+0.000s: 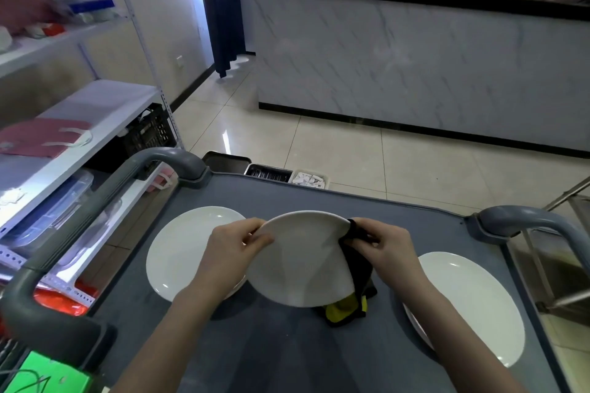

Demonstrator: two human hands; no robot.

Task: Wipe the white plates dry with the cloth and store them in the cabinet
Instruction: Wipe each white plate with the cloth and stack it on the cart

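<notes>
I hold a white plate (303, 260) tilted above the grey cart top (271, 351). My left hand (234, 249) pinches its left rim. My right hand (384, 249) grips a black and yellow cloth (354, 290) against the plate's right rim; the cloth hangs down behind the plate. A second white plate (178, 252) lies flat on the cart to the left, partly under my left forearm. A third white plate (479, 306) lies at the right, partly covered by my right forearm.
The cart has grey handles at the left (95, 207) and right (530, 220), and small bins (268, 172) at its far edge. A white shelf rack (79, 137) stands to the left. A marble-fronted counter (415, 67) stands ahead across the tiled floor.
</notes>
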